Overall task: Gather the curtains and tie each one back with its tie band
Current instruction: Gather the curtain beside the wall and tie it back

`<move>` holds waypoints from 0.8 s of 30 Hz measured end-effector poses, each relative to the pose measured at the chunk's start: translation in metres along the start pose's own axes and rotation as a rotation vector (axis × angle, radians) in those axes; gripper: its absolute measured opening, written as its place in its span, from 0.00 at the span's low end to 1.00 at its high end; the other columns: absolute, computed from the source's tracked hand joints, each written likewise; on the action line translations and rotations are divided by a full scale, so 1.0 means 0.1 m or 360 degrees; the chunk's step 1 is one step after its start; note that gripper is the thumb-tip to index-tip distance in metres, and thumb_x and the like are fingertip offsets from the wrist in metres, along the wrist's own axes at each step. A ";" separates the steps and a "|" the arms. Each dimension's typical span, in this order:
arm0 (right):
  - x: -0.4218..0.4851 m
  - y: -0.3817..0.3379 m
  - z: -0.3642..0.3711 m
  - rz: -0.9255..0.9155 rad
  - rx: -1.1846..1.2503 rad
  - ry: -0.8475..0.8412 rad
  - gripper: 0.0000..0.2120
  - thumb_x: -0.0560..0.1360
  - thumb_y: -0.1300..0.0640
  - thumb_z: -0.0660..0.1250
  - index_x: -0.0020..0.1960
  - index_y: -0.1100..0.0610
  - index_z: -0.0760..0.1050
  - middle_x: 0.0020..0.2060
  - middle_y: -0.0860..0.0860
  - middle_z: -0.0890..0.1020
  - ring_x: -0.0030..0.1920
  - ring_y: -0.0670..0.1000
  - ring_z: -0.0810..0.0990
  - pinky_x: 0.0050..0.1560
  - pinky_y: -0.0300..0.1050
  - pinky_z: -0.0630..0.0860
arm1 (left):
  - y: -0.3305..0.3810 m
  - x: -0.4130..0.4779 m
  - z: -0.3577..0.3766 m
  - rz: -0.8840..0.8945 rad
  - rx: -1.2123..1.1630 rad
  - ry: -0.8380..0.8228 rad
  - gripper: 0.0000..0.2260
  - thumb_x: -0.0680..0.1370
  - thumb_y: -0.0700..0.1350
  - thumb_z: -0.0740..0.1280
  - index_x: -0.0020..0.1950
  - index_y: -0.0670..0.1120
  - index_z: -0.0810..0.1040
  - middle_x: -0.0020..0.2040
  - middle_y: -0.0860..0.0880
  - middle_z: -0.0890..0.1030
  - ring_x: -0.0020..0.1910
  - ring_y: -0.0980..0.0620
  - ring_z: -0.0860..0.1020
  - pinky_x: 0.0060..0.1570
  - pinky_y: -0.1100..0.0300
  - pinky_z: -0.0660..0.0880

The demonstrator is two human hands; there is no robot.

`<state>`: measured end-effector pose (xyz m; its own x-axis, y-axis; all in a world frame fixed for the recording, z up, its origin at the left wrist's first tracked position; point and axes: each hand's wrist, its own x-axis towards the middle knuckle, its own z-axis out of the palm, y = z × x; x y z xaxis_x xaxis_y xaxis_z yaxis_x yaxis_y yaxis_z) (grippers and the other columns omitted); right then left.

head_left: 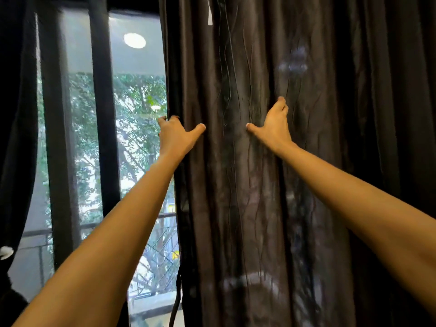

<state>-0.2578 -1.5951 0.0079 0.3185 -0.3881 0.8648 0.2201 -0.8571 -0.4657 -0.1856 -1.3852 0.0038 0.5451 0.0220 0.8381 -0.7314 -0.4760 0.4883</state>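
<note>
A dark brown right curtain (236, 220) hangs in long folds over the right half of the window. My left hand (175, 135) grips its left edge at about chest height, fingers curled behind the edge and thumb spread across the front. A short way to the right, my right hand (273, 128) has its fingers tucked into a fold and its thumb pointing left. Between the two thumbs lies a band of bunched fabric. A dark strap (176, 300), possibly a tie band, hangs at the curtain's lower left edge.
The left curtain (14, 138) hangs dark along the far left, drawn in low down by something white (6, 252). Black window frame bars (103, 114) stand between the curtains. Trees and a balcony railing (165, 215) show through the glass.
</note>
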 end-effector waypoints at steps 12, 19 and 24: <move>0.25 -0.93 0.36 -0.0304 0.0127 -0.0302 0.14 0.71 0.68 0.64 0.56 0.63 0.77 0.48 0.60 0.80 0.54 0.60 0.78 0.47 0.43 0.74 | -0.30 0.14 -0.42 0.0071 0.0299 0.0348 0.08 0.78 0.38 0.62 0.50 0.33 0.76 0.48 0.32 0.79 0.48 0.34 0.77 0.40 0.53 0.67; -0.16 -2.17 0.78 -0.0760 0.0400 -0.0570 0.13 0.69 0.68 0.66 0.31 0.56 0.68 0.39 0.64 0.76 0.47 0.62 0.77 0.50 0.50 0.69 | -0.45 0.14 -0.91 0.0080 0.0406 0.0498 0.06 0.76 0.33 0.62 0.42 0.31 0.76 0.33 0.32 0.74 0.33 0.34 0.71 0.39 0.50 0.61; -0.19 -2.11 0.72 -0.0720 0.0441 -0.0604 0.11 0.67 0.68 0.67 0.49 0.64 0.77 0.40 0.60 0.79 0.52 0.62 0.79 0.38 0.40 0.69 | -0.55 0.07 -1.09 0.0136 0.0493 0.0569 0.17 0.70 0.43 0.58 0.43 0.29 0.77 0.41 0.26 0.78 0.40 0.29 0.76 0.40 0.45 0.66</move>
<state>-0.2436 -1.3823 0.0763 0.4312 0.1805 0.8840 0.6221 -0.7692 -0.1464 -0.1865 -1.2630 0.0095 0.2734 0.2464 0.9298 -0.5813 -0.7279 0.3638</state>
